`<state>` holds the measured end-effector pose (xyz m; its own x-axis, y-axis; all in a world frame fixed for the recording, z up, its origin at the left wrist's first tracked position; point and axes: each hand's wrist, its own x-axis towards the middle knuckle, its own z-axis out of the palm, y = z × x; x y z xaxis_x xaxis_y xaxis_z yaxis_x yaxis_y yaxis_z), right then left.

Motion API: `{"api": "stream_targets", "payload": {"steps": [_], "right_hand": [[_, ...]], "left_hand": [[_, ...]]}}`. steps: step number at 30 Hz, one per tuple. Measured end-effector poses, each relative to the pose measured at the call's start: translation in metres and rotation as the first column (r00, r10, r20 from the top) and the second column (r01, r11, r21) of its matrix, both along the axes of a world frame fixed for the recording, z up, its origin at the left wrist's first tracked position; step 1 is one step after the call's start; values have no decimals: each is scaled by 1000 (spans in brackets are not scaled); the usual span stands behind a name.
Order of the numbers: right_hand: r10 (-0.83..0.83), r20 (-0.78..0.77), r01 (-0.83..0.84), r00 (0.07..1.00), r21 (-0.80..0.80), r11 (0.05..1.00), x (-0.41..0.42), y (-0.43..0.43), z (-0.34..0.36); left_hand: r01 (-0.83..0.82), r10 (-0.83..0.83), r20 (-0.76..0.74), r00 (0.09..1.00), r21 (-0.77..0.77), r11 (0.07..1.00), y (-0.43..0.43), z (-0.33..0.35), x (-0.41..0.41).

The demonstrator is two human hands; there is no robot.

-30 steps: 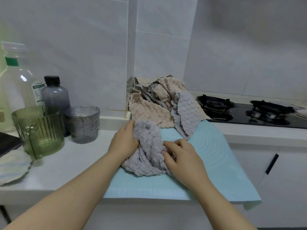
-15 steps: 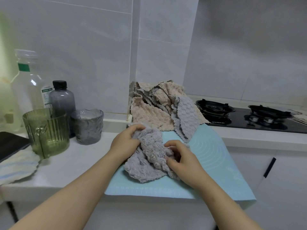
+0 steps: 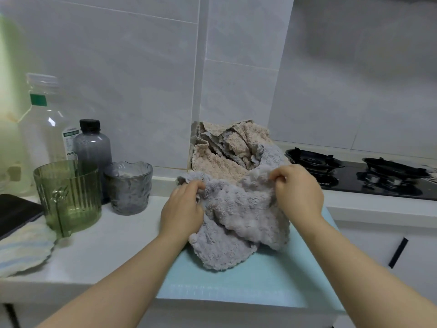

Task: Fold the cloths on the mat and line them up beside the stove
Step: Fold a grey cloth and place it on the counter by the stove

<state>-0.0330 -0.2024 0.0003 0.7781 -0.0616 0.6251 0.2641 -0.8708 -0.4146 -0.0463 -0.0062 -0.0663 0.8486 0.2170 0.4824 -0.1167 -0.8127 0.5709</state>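
**— Where was the cloth, and what were your hands doing?**

— In the head view, my left hand (image 3: 183,209) pinched the left edge of the grey fleece cloth (image 3: 238,223). My right hand (image 3: 298,190) pinched its upper right edge, and the fingers of both were curled into the pile. The cloth hung bunched between them, and its lower part sagged onto the pale blue mat (image 3: 224,287).

**— What could have gone wrong?**

— I doubted I held true corners. Crumpled like that, the cloth would likely have folded crooked. The heap of beige and grey cloths (image 3: 220,162) sat right behind it, against the wall and close enough to snag. Spreading wide might have dragged one loose or nudged the heap toward the stove (image 3: 354,176). The mat reached the table's front edge, so I thought a hard tug could slide it off.

**— And the surface, the room?**

— It was a white table (image 3: 106,245) under pale tiled walls. On my left stood a green ribbed cup (image 3: 67,195), a grey glass (image 3: 128,188), a dark bottle (image 3: 92,150) and a clear bottle (image 3: 45,129). A striped cloth (image 3: 21,254) lay at the table's left end. The black two-burner stove was on my right, with white cabinets below it.
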Motion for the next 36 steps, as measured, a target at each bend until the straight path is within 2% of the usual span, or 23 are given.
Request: {"api": "stream_targets", "payload": {"steps": [4,8,11,15,17,20,21,22,25,28,30,32,33,34,36], "right_hand": [[-117,32,118,993,-36,992,21,2,5],[-139,44,144,989,-146,979,36,3,-4],[-120,-130,92,984,-199,976,40,5,-13],[-90,-397,-11,914,-246,969,45,3,-25],[-52,-486,-33,872,-164,986,46,-3,-30],[146,-487,-66,861,179,982,36,-13,-45],[173,-474,-78,863,214,974,32,-15,-54],[162,-475,-85,865,178,980,28,-17,-61],[35,-482,-68,875,-51,996,24,-20,-71],[-23,-528,-54,849,-129,990,26,-17,-69],[-23,-557,-91,830,-176,980,27,-16,-69],[5,-556,-121,831,-172,978,26,-15,-69],[15,-536,-124,844,-168,978,25,-14,-68],[23,-505,-119,863,-158,980,25,-14,-68],[31,-454,-94,891,-116,989,24,-15,-67]], "left_hand": [[7,-4,-84,996,33,999,3,-3,9],[79,-94,-140,986,-110,991,6,-5,13],[112,-142,-189,972,-159,981,7,-5,13],[123,-139,-240,961,-82,989,7,-4,12],[118,-124,-252,960,-41,992,6,-5,13],[107,-123,-230,965,-79,991,7,-5,15],[105,-128,-222,967,-111,988,7,-5,15],[105,-130,-216,968,-125,987,7,-5,15],[131,-128,-222,967,-5,991,5,-4,15],[225,-174,-251,952,190,956,3,7,16],[239,-150,-220,964,467,851,-2,23,18],[185,-162,-97,982,666,722,-11,40,18],[140,-169,-28,985,701,699,-13,46,20],[83,-150,37,988,688,721,-13,48,25],[-58,-21,133,991,557,829,-10,45,33]]}}
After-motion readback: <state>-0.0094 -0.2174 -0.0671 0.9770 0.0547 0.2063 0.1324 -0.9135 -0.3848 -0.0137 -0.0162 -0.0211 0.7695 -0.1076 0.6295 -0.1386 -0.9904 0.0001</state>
